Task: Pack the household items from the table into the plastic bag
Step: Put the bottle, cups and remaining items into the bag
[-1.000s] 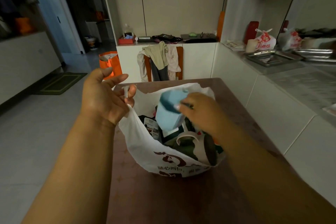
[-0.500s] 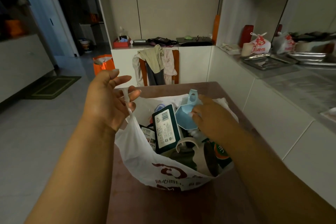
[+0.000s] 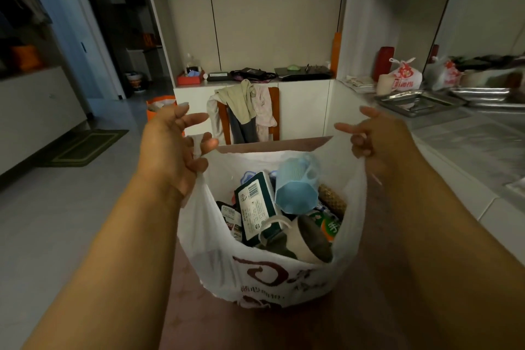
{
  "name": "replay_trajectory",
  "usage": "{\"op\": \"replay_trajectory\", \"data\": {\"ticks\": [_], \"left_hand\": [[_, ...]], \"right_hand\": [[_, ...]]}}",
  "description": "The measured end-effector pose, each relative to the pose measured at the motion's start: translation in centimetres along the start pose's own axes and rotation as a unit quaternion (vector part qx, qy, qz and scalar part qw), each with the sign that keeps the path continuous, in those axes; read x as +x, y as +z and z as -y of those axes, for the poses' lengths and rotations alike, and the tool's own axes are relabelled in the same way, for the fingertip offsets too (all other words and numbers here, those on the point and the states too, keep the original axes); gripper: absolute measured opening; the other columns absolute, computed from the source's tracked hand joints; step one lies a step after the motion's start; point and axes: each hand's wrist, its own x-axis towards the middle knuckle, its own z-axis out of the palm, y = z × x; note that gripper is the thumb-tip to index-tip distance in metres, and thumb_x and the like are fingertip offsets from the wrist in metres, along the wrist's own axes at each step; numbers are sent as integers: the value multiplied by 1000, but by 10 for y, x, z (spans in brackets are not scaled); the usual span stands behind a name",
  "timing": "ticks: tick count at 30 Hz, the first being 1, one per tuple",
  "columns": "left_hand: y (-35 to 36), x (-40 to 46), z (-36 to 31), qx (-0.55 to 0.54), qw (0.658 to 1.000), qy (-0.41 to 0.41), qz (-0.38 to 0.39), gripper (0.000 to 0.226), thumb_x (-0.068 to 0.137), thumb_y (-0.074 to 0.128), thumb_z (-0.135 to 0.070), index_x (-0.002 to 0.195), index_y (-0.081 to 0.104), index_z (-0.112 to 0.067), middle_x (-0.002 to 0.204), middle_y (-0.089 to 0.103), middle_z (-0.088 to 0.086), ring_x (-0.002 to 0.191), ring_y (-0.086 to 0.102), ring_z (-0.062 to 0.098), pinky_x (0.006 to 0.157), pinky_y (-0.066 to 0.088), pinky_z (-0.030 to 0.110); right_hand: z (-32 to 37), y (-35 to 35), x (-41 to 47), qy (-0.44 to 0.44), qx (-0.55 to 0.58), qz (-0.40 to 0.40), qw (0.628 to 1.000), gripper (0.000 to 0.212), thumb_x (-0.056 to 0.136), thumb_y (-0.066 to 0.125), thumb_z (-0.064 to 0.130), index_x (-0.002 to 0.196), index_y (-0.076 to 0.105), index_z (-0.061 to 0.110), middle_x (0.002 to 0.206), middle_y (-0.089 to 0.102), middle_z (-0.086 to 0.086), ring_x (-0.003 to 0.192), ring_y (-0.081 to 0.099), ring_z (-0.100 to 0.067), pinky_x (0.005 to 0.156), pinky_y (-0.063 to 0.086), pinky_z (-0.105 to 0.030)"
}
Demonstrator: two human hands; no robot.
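Note:
A white plastic bag point(image 3: 255, 275) with dark red print stands on the brown table point(image 3: 204, 321), its mouth held wide. My left hand point(image 3: 173, 145) grips the bag's left handle, and my right hand point(image 3: 377, 142) grips the right handle. Inside lie a light blue cup point(image 3: 295, 187), a dark green box point(image 3: 255, 207) with a barcode, a white mug point(image 3: 306, 239) on its side, a small sachet point(image 3: 231, 219) and a green and orange packet point(image 3: 329, 224).
A chair point(image 3: 247, 111) draped with clothes stands past the table's far edge. A white counter point(image 3: 454, 133) with metal trays and a tied plastic bag point(image 3: 403, 77) runs along the right. Open floor and an orange bag point(image 3: 159, 108) lie to the left.
My right hand has let go of the blue cup, which now lies in the bag, and has taken the bag's right handle. The bag's mouth is pulled wider and higher.

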Motion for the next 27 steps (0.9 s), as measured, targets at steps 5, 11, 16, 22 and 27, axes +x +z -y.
{"op": "replay_trajectory", "data": {"ticks": [5,11,16,22,27], "left_hand": [[16,30,-43,-101,993,-30,50,56,81,50,-45,124,56,-10,121,63,21,104,64,37,57,47,18],[60,63,-53,-80,993,-63,55,46,81,50,-45,107,58,-7,118,56,23,90,62,48,97,44,25],[80,76,-6,0,994,-83,76,33,84,47,-39,103,55,-13,122,63,15,67,65,22,46,33,13],[59,80,10,96,992,-56,67,28,88,51,-31,107,62,-14,106,64,8,60,64,18,38,38,16],[42,62,9,172,977,-90,86,24,89,53,-33,93,64,-11,96,64,20,58,64,19,47,53,22]], "right_hand": [[47,2,6,4,103,64,993,29,87,47,7,116,50,9,109,55,-22,82,63,-22,38,34,-13],[78,-3,41,0,56,39,998,23,80,55,23,100,55,11,120,50,-15,97,66,-38,91,41,-29],[33,-11,63,22,-73,-2,997,34,89,53,29,119,52,13,119,58,-16,82,67,-25,68,46,-25],[19,-16,59,28,-267,17,963,34,93,55,25,124,48,11,92,66,-17,73,66,-25,61,54,-29],[14,-14,39,20,-355,8,935,47,91,60,33,132,41,21,98,64,-20,78,67,-28,64,56,-33]]}}
